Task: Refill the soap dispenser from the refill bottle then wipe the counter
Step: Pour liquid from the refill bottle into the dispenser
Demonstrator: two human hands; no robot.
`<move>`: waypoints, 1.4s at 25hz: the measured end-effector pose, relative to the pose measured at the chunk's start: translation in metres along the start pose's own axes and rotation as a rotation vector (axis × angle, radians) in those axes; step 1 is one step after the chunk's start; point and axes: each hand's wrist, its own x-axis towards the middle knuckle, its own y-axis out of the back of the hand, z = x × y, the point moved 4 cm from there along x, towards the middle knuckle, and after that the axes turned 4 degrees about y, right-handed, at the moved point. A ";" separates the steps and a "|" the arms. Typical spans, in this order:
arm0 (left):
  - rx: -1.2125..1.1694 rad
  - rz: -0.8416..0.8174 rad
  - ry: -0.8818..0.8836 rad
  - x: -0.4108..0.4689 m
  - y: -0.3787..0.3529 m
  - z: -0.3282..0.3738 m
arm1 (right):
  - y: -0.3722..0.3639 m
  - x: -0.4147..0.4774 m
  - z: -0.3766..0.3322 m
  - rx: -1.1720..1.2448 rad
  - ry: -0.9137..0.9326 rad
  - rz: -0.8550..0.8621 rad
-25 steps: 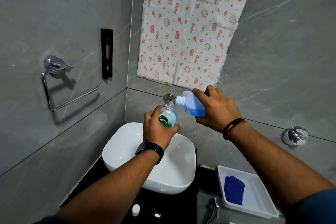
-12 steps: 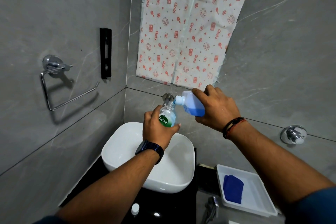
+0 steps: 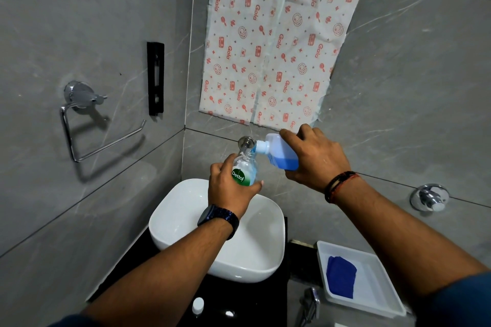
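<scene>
My left hand [image 3: 231, 188] grips a clear soap dispenser bottle [image 3: 245, 167] with a green Dettol label, held upright over the white basin [image 3: 183, 210]. Its pump is off and its neck is bare. My right hand [image 3: 313, 159] holds a translucent refill bottle [image 3: 279, 154] tipped on its side, its white spout touching the dispenser's neck. Blue liquid lies in the lower part of the refill bottle and some shows inside the dispenser. A folded blue cloth [image 3: 341, 276] lies in a white tray [image 3: 372, 297] at the lower right.
A wall tap [image 3: 245, 141] sticks out just behind the two bottles. The basin stands on a black counter [image 3: 255, 302] where a small white cap [image 3: 198, 304] lies. A chrome ring holder [image 3: 79, 119] hangs on the left wall, a chrome valve [image 3: 429, 197] on the right.
Both hands and bottles keep almost the same pose. The view has shifted slightly; the refill bottle stays tipped at the dispenser's neck.
</scene>
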 end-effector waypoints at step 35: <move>0.007 0.001 -0.020 -0.002 -0.003 0.002 | -0.002 -0.004 0.004 -0.005 0.000 -0.016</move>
